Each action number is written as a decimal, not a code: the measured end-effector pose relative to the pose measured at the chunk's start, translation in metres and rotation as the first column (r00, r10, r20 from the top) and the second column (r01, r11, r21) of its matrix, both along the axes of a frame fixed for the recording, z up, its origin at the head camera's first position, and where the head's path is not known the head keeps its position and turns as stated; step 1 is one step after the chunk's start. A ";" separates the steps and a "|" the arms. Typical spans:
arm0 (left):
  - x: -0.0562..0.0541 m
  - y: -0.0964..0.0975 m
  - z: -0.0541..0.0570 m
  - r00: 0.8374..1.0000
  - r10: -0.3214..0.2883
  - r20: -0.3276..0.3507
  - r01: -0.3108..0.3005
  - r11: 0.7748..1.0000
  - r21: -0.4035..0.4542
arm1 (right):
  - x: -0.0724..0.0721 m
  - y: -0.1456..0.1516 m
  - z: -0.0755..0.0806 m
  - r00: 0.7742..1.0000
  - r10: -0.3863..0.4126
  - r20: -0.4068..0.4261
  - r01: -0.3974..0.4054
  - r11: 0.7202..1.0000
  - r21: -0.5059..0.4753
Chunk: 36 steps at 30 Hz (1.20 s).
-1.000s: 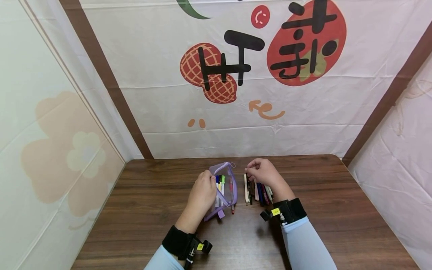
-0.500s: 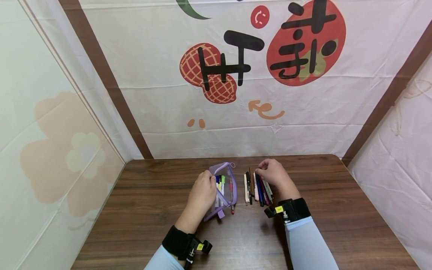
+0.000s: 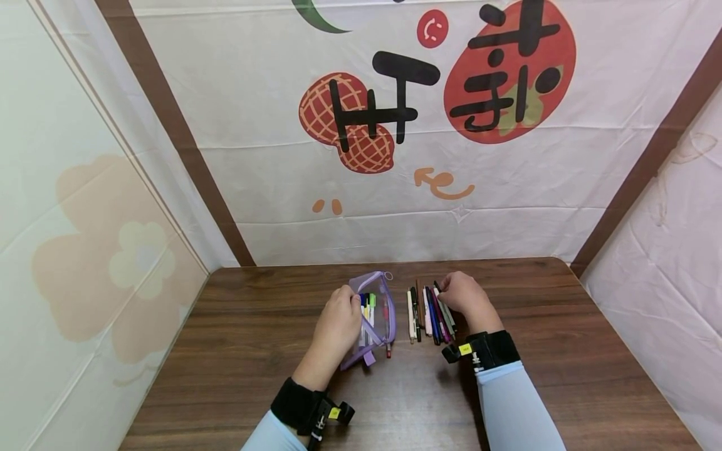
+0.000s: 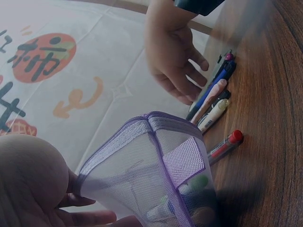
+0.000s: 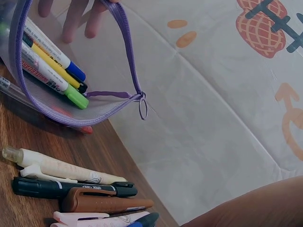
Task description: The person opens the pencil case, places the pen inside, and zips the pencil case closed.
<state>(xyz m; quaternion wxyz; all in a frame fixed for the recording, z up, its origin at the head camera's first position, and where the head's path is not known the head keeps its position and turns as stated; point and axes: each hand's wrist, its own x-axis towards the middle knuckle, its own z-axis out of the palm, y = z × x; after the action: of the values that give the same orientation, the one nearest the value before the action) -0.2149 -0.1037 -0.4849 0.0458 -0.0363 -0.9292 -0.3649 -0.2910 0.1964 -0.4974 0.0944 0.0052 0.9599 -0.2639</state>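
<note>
The left hand (image 3: 338,316) grips the side of a purple-edged mesh pencil case (image 4: 124,165), its thumb and fingers on the rim. The case's mouth is unzipped and gapes, in the right wrist view, over whiteboard markers with a green cap (image 5: 75,97) and a blue cap (image 5: 75,72). To the right of the case lies a row of pens: a cream pen (image 5: 71,166), a black marker (image 5: 66,188), a brown pen (image 5: 104,203), and several others. At the far ends of the rightmost pens is the right hand (image 3: 465,300), fingers loosely bent in the left wrist view.
A red-capped pen (image 4: 227,145) lies on the wooden table (image 3: 237,351) against the case. Behind the table's far edge hangs a printed white cloth (image 3: 271,188); more cloth (image 3: 665,250) hangs at the right side.
The right hand has moved rightward along the far ends of the pens, uncovering the brown pen and those beside it. The left hand and the pencil case have stayed put.
</note>
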 end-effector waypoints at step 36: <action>0.001 -0.001 0.000 1.000 -0.001 0.004 0.001 1.000 0.001 | -0.001 0.001 -0.005 0.999 -0.001 0.036 -0.001 0.999 0.046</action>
<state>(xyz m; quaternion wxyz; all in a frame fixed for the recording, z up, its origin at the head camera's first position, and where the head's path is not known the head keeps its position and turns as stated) -0.2141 -0.1045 -0.4851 0.0439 -0.0360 -0.9292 -0.3653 -0.2920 0.1977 -0.5026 0.1113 0.0121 0.9639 -0.2416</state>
